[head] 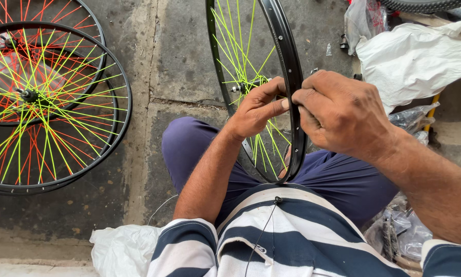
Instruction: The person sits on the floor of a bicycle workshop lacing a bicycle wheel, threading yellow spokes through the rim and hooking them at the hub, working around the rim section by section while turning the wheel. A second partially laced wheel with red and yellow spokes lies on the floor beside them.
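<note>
Both forearms bare, raised in front of the torso, converging at centre. Left hand (256, 107): fingers curled inward, thumb extended toward the right. Right hand (343, 115): back facing the camera, fingers (308, 97) bent in a tight pinch. Hands nearly touching.

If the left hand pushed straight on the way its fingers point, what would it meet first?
The left hand points rightward at the black rim of the upright wheel and already touches it; just beyond lie the right hand's fingers. Depth is hard to judge.
</note>
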`<state>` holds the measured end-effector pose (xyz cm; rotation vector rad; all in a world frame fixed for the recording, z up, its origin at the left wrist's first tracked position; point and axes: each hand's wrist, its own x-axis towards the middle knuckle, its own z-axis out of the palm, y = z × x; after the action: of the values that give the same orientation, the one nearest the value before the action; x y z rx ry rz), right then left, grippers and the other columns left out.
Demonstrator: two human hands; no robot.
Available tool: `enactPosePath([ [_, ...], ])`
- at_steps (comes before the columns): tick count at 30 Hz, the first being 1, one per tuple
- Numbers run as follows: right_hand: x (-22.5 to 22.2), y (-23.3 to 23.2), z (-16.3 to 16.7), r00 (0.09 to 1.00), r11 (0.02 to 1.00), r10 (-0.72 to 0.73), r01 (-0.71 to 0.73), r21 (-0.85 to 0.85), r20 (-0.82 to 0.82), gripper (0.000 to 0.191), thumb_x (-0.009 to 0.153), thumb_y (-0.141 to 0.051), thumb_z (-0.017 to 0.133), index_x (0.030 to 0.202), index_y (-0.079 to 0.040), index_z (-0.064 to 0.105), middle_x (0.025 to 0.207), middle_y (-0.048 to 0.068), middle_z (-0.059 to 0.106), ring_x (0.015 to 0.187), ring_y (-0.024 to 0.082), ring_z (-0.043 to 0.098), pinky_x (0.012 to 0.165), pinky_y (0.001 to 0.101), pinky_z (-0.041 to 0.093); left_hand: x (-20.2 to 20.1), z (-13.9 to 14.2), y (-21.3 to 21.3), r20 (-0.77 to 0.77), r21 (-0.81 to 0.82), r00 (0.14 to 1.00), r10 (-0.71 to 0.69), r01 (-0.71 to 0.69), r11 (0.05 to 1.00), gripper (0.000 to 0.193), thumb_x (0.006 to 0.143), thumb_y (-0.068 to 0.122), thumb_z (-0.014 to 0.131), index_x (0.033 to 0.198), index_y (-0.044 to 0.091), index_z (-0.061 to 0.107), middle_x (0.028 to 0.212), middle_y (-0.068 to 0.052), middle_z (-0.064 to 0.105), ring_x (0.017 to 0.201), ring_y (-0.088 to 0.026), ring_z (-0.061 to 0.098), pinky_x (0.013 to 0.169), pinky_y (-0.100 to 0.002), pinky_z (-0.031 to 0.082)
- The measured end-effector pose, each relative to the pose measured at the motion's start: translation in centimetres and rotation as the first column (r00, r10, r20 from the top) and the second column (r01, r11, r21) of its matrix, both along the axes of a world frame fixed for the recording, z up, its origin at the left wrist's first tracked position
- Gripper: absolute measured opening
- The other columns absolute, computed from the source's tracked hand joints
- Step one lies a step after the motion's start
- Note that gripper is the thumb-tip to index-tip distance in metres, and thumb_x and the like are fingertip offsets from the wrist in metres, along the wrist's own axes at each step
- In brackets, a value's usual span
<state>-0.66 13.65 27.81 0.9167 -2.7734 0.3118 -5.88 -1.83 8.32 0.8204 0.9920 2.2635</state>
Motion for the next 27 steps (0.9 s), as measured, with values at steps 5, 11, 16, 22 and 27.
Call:
enactPosePath([
  [5,0.1,0.2,0.1,0.996,0.995,0.044,-0.037,0.09,-0.084,0.016,0.082,-0.008,0.081,0.095,-0.001,0.074,0.091,0.008,0.066,0.076,0.023,0.065,0.065,0.0359,0.053,0.0,0.2,-0.1,-0.133,-0.059,0.988,0.083,-0.092,0.994,0.025,0.11,0.017,0.059,0.129,0.003,0.063,0.123,-0.004,0.062,0.115,-0.013,0.057,0.109,-0.032,0.046],
  [11,-0.1,0.3,-0.2,0.996,0.984,0.022,-0.007,0.175,-0.083,0.012,0.084,-0.01,0.084,0.092,-0.004,0.076,0.082,0.005,0.065,0.069,0.021,0.062,0.059,0.0353,0.05,0.1,-0.1,0.2,-0.022,-0.013,0.999,0.032,-0.033,0.999,0.021,0.111,0.014,0.061,0.128,0.001,0.063,0.115,-0.004,0.061,0.112,-0.013,0.056,0.106,-0.032,0.046],
  [16,-0.3,0.2,-0.1,1.0,1.0,0.003,-0.003,0.005,-0.009,0.019,0.084,-0.008,0.079,0.1,-0.001,0.073,0.094,0.008,0.066,0.08,0.023,0.065,0.069,0.034,0.054,0.3,-0.5,0.2,0.009,0.0,1.0,-0.013,0.013,1.0,0.026,0.111,0.017,0.058,0.132,0.003,0.06,0.123,-0.001,0.058,0.122,-0.012,0.057,0.109,-0.03,0.047],
  [22,-0.1,0.4,0.1,0.998,0.999,-0.017,0.018,0.028,-0.06,0.02,0.086,-0.014,0.083,0.101,-0.004,0.074,0.095,0.01,0.067,0.081,0.026,0.068,0.068,0.0377,0.054,0.2,-0.6,0.3,0.062,0.022,0.998,-0.008,0.007,1.0,0.026,0.111,0.016,0.061,0.132,0.002,0.061,0.122,-0.002,0.058,0.122,-0.013,0.056,0.111,-0.03,0.046],
  [27,-1.1,3.8,-3.2,0.956,0.919,-0.187,0.252,-0.303,0.228,0.027,0.094,-0.011,0.076,0.118,0.0,0.07,0.101,0.014,0.069,0.079,0.023,0.069,0.069,0.0327,0.056,0.2,-0.7,-0.4,-0.036,0.0,0.998,0.054,-0.054,0.999,0.02,0.111,0.014,0.06,0.126,0.001,0.061,0.115,-0.004,0.061,0.112,-0.014,0.057,0.104,-0.03,0.045],
])
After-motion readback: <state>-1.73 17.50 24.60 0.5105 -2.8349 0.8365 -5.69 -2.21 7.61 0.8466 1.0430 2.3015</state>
